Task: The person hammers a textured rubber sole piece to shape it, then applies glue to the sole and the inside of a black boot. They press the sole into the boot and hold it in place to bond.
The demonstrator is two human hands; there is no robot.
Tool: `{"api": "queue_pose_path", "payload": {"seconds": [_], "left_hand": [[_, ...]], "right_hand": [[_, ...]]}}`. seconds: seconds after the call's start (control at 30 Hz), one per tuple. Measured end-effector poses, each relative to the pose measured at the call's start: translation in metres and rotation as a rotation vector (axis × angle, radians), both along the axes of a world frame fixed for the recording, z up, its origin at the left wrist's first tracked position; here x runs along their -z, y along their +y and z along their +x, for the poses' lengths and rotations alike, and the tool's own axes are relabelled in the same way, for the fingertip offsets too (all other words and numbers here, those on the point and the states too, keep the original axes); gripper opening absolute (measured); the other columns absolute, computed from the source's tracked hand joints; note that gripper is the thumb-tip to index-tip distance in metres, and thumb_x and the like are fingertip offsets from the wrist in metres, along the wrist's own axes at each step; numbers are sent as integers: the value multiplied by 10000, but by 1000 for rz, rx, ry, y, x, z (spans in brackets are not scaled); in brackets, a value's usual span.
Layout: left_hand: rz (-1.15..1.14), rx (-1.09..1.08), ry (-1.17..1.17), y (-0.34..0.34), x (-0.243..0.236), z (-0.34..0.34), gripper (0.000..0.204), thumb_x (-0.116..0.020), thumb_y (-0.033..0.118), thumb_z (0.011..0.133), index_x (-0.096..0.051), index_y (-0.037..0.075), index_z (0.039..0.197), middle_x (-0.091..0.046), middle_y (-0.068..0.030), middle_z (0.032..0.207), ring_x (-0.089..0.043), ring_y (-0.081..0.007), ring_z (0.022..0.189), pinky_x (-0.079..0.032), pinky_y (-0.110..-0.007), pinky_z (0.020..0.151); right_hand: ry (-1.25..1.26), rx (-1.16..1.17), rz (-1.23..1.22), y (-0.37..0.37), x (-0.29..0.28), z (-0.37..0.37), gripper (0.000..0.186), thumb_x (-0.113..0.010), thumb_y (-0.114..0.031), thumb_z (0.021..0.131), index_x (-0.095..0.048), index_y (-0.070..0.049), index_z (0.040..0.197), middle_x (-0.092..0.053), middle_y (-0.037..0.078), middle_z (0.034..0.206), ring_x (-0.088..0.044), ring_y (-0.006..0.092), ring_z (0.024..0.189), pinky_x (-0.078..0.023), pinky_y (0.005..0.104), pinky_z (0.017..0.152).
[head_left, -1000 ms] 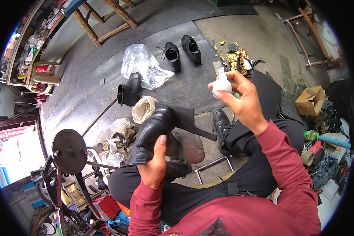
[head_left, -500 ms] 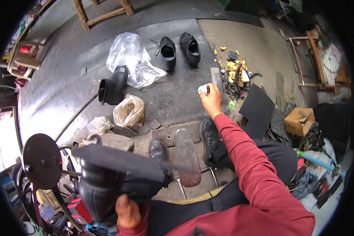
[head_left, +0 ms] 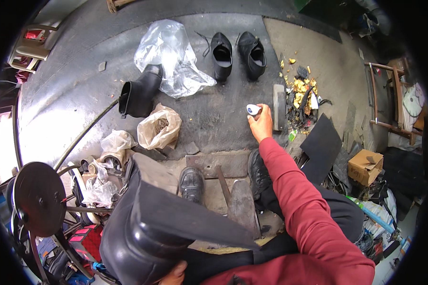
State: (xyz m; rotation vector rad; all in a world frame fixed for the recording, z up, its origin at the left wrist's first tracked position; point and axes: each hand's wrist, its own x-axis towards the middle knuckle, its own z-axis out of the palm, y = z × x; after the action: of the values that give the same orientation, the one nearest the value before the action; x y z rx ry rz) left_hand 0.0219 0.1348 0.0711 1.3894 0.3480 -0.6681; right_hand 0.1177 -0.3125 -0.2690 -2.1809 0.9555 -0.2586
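Dark matting (head_left: 214,109) lies below the right fingers (head_left: 264,114), beside paler, littered floor (head_left: 337,76).

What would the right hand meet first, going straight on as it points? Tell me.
Probably the black lace-up shoes ahead, the left one likeliest, with the small white container in the right hand leading. Depth is unclear; it might touch the dark floor mat sooner.

Black boot (head_left: 128,244): glossy, tilted | black sheet (head_left: 190,211): across boot | white container (head_left: 254,109): small, held (blue-marked)
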Motion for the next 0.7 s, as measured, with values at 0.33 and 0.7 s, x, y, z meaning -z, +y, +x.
{"api": "queue_pose_path", "payload": {"seconds": [0.33,0.7], "left_hand": [[-202,437,-348,-94,-17,32,367,-752,186,986,-701,43,1320,-734,-107,1226,-681,-251,1140,-501,-411,1048],[-377,760,-860,-174,-45,18,524,-876,135,858,-678,34,1332,-714,-136,1273,-682,-292,1190,-500,-425,1072]], "right_hand": [[-188,-104,211,-72,-236,9,363,-782,-208,950,-657,1,1219,-741,99,986,-690,160,848,-577,336,771],[-424,-38,1348,47,-439,-171,671,-479,-642,1077,-629,-4,1223,-689,114,1068,-685,207,989,-563,336,941]]}}
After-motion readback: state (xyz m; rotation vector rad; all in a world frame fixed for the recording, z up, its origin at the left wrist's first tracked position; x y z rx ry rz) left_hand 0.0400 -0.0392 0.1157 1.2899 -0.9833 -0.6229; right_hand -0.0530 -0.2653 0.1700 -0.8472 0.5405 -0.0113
